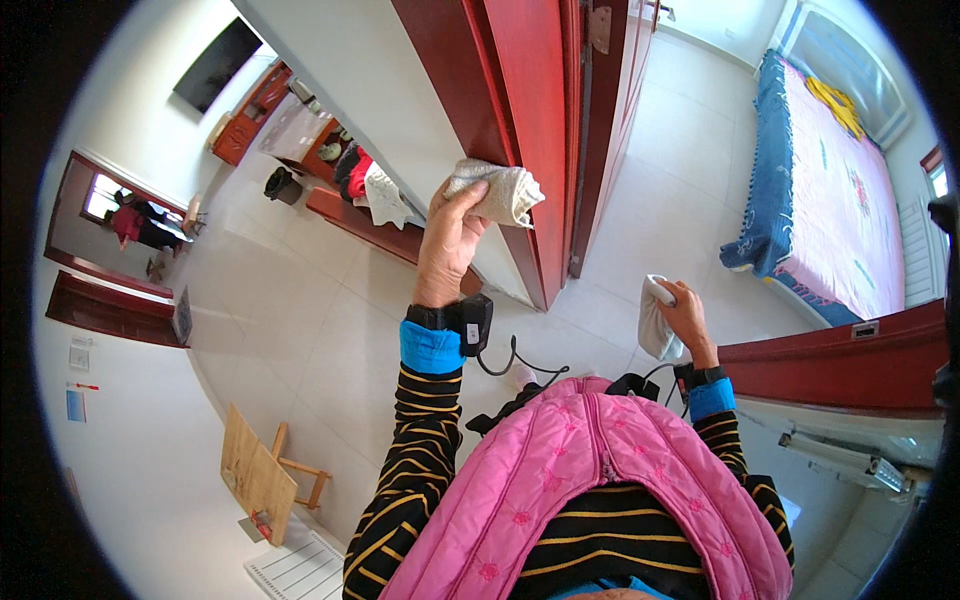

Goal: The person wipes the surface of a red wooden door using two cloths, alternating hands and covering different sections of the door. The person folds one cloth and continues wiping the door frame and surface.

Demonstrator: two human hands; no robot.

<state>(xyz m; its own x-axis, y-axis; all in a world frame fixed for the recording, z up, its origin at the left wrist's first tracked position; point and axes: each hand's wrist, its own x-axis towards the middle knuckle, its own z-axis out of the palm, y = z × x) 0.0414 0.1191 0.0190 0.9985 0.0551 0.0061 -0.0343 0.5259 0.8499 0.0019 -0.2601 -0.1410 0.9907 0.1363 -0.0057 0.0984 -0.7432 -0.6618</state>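
Note:
My left hand [452, 240] is closed around a folded beige cloth [500, 190]. That cloth lies against the dark red door frame [540, 125], near the edge of the white wall. Lower and to the right, my right hand [684, 318] grips a whitish cloth [655, 325], which hangs down beside my fingers, apart from the frame. Black straps with small devices and cables circle both wrists. An open red door [625, 100] stands just beyond the frame.
At right is a bed [820, 190] with a pink and blue cover. A wooden folding table [255, 465] stands lower left by a white radiator [300, 572]. Clothes lie on a red bench [340, 212], near a black bin [283, 186]. Another person [135, 225] is at the far left.

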